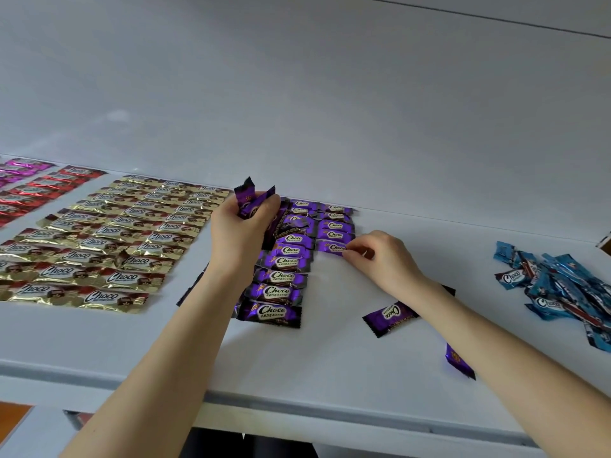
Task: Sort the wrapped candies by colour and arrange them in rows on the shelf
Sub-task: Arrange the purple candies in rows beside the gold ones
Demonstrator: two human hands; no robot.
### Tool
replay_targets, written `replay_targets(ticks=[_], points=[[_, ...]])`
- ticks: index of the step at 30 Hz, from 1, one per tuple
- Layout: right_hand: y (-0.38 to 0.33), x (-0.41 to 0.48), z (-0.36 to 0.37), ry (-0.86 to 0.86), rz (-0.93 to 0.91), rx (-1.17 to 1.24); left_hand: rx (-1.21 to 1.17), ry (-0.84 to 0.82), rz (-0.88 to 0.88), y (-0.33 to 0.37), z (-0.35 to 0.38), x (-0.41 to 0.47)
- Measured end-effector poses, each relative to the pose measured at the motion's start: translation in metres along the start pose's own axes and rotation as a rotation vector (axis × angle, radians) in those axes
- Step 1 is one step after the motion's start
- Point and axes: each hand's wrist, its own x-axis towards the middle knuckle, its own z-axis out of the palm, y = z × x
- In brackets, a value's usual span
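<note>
While pinched by the right hand, glossy purple foil-wrapped candy set right of gold foil candy block; left hand clutching purple spares; liable to knock neighbours askew if dragged

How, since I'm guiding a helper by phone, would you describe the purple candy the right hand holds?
On the white shelf, find the purple candy rows between the gold rows and the blue pile. The right-hand purple column is shorter; the candy is its nearest piece, the only one there pinched by the right hand.
</note>
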Motion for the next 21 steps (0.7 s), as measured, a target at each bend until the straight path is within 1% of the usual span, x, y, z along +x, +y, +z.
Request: replay_targets(ticks=[14,21], points=[[-0.0013,-0.0003,-0.0005,-0.003,0.023,0.019,0.038,-0.004,0.014,-0.0024,0.0019,-0.0018],[-0.0018,0.0001,-0.0002,-0.027,0.028,-0.044,0.035,-0.01,-0.002,-0.0013,0.0015,-0.0032]])
